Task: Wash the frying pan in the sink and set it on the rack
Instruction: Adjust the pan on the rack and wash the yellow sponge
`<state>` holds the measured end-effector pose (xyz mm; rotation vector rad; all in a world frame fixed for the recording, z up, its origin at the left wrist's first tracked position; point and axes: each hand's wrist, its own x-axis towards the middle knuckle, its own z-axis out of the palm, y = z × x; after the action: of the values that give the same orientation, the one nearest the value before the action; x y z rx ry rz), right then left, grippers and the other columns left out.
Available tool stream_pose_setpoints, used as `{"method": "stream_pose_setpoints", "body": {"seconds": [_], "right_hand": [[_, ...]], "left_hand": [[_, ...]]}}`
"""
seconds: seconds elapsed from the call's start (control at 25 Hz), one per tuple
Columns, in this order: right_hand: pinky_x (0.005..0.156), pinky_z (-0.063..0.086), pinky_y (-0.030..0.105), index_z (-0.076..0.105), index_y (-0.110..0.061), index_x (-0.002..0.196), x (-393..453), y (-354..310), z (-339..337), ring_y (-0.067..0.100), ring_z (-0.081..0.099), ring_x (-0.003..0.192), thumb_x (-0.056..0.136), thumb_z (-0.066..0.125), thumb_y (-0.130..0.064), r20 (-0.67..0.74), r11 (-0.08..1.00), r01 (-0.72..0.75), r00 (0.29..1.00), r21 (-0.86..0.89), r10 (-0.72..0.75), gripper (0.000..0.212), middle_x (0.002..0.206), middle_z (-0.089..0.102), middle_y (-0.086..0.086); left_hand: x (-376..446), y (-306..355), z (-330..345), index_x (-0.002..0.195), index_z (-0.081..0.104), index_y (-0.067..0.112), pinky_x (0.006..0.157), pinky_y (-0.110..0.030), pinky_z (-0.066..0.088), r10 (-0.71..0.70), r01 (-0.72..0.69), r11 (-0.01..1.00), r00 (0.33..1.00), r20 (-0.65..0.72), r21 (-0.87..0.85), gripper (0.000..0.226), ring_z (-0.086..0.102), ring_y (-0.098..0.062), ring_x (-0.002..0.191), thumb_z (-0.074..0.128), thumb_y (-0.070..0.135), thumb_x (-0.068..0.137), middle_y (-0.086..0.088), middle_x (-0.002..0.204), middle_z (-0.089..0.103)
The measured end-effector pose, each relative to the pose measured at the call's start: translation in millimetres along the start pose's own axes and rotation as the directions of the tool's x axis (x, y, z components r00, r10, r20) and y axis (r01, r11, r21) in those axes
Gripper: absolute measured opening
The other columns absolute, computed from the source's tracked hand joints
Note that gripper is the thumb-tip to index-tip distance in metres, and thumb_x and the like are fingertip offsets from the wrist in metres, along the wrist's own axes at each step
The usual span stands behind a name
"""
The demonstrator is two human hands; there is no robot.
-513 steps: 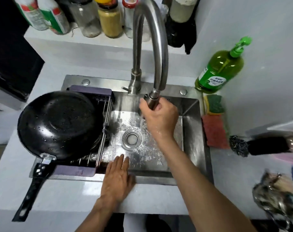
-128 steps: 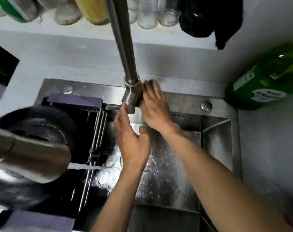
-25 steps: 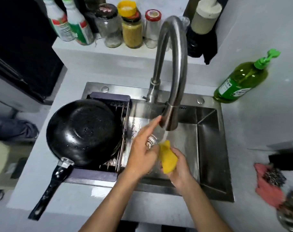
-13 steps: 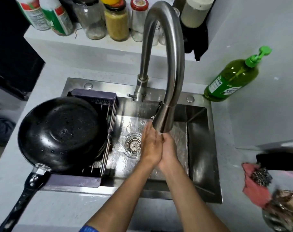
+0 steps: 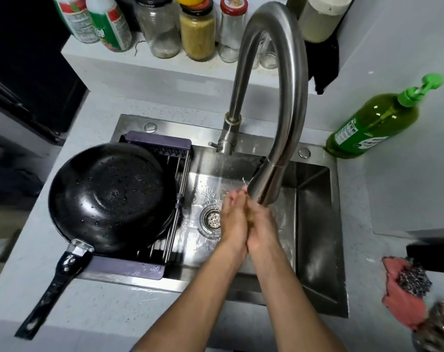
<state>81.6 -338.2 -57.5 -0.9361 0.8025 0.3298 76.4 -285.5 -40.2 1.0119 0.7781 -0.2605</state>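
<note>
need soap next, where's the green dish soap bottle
Head view, right side: the green pump bottle of dish soap stands on the counter by the steel sink's back right corner.

The scene is seen by one wide-angle camera only, worn on the head, which is directed forward and steeply down from close above the sink [image 5: 314, 224], so that the faucet [image 5: 279, 97] is shown very near and the straight edges are curved at the borders.

Black frying pan [image 5: 109, 196] upside-down on rack [image 5: 180, 179]
</note>
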Motion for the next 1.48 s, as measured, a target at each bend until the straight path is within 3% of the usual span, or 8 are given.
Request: {"method": "stream_pose_setpoints", "body": {"seconds": [0.2, 0.36, 0.68, 1.0, 1.16, 1.28, 1.36, 1.48], "right_hand": [[0.044, 0.047, 0.025, 0.063, -0.005, 0.079, 0, -5, 11, 0.016, 0.059, 0.049, 0.086, 0.065, 0.005, -0.198, 0.996, 0.032, 0.98, 0.086, -0.015, 0.012, 0.055, 0.06, 0.005], [0.056, 0.055, 0.028, 0.069, -0.005, 0.088, -12, -7, 15, 0.018, 0.063, 0.06, 0.088, 0.066, 0.002, -0.093, 0.981, -0.027, 0.995, 0.194, 0.046, 0.008, 0.066, 0.065, 0.008], [0.037, 0.022, 0.015, 0.042, -0.022, 0.049, -9, -43, -23, 0.014, 0.026, 0.034, 0.089, 0.062, -0.039, -0.255, 0.984, -0.001, 0.966, 0.177, 0.046, 0.048, 0.044, 0.032, -0.003], [0.052, 0.059, 0.037, 0.063, -0.005, 0.109, 14, -130, -153, 0.032, 0.07, 0.074, 0.094, 0.056, -0.022, -0.101, 0.934, -0.112, 0.983, 0.339, 0.154, 0.024, 0.098, 0.07, 0.019], [0.07, 0.051, 0.038, 0.065, -0.005, 0.107, 69, -168, -192, 0.028, 0.06, 0.084, 0.089, 0.068, -0.018, -0.446, 0.956, 0.276, 0.846, -0.1, -0.291, 0.022, 0.096, 0.064, 0.014], [0.087, 0.046, 0.044, 0.064, -0.004, 0.1, 112, -199, -200, 0.031, 0.057, 0.096, 0.085, 0.073, -0.019, -0.087, 0.347, 0.357, 0.578, -0.868, -0.812, 0.023, 0.102, 0.064, 0.018], [0.104, 0.04, 0.046, 0.063, -0.004, 0.123, 131, -194, -206, 0.038, 0.051, 0.12, 0.089, 0.064, -0.022, 0.223, -0.174, 0.14, 0.657, -0.975, -0.72, 0.038, 0.129, 0.058, 0.021], [0.112, 0.034, 0.046, 0.055, -0.009, 0.138, 136, -178, -218, 0.04, 0.043, 0.131, 0.089, 0.06, -0.019, 0.238, -0.271, 0.058, 0.673, -0.961, -0.7, 0.05, 0.143, 0.048, 0.021]], "left_hand": [[-11, -4, -4, 0.097, 0.074, 0.012, 0.068, -0.028, 0.055, -0.159, 0.159, 0.986, 0.987, 0.004, -0.051, 0.033, 0.071, -0.022, 0.087, 0.055, 0.038, 0.093, -0.009, 0.091, 0.075], [-6, -4, -4, 0.096, 0.071, 0.009, 0.063, -0.028, 0.054, -0.196, 0.197, 0.971, 0.98, 0.021, -0.135, 0.04, 0.071, -0.022, 0.08, 0.046, 0.041, 0.098, -0.012, 0.09, 0.074], [-22, -40, 3, 0.095, 0.063, 0.02, 0.062, -0.026, 0.048, -0.373, 0.386, 0.919, 0.918, 0.132, -0.086, 0.029, 0.058, -0.014, 0.064, 0.038, 0.032, 0.101, 0.0, 0.079, 0.068], [-16, -71, 91, 0.095, 0.061, 0.018, 0.055, -0.024, 0.041, -0.323, 0.314, 0.946, 0.929, 0.182, 0.078, 0.016, 0.054, -0.014, 0.065, 0.047, 0.024, 0.098, -0.001, 0.082, 0.063], [-7, -86, 137, 0.102, 0.064, 0.018, 0.063, -0.025, 0.047, -0.335, 0.301, 0.939, 0.91, 0.246, 0.165, 0.016, 0.062, -0.013, 0.072, 0.051, 0.026, 0.096, -0.002, 0.094, 0.069], [-1, -95, 136, 0.109, 0.064, 0.016, 0.072, -0.03, 0.05, -0.349, 0.319, 0.93, 0.922, 0.169, 0.182, 0.021, 0.066, -0.017, 0.081, 0.047, 0.021, 0.098, -0.004, 0.1, 0.072], [4, -96, 126, 0.112, 0.063, 0.015, 0.072, -0.029, 0.046, -0.346, 0.337, 0.936, 0.933, 0.098, 0.102, 0.022, 0.062, -0.019, 0.082, 0.046, 0.02, 0.098, -0.005, 0.099, 0.069], [12, -93, 106, 0.111, 0.064, 0.014, 0.073, -0.029, 0.046, -0.312, 0.31, 0.95, 0.948, 0.058, 0.037, 0.024, 0.062, -0.021, 0.084, 0.045, 0.019, 0.099, -0.005, 0.097, 0.07]]}}
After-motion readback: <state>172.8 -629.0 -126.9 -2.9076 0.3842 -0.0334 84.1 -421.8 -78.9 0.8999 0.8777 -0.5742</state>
